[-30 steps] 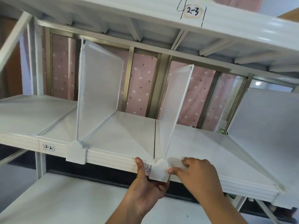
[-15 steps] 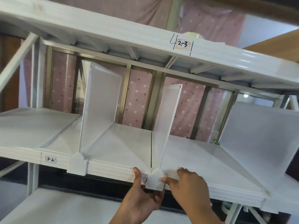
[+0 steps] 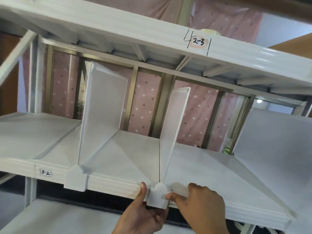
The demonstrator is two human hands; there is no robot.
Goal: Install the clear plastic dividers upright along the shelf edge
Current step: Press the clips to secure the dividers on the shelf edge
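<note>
Middle divider [image 3: 175, 132] stands upright between both hands, its clip at the shelf [image 3: 118, 186] edge. Left hand [image 3: 143, 215] and right hand [image 3: 200, 201] pinch that clip. 3 dividers visible, 2 hands.

soft daylight, glare on upper shelf [image 3: 263, 54], blurred, bowed edges

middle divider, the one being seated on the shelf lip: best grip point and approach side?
Probably the front clip of the middle divider, pinched from its two sides from the front. The panel is thin and tall; the clip is its widest, lowest part, where the left hand and right hand grip it.
</note>
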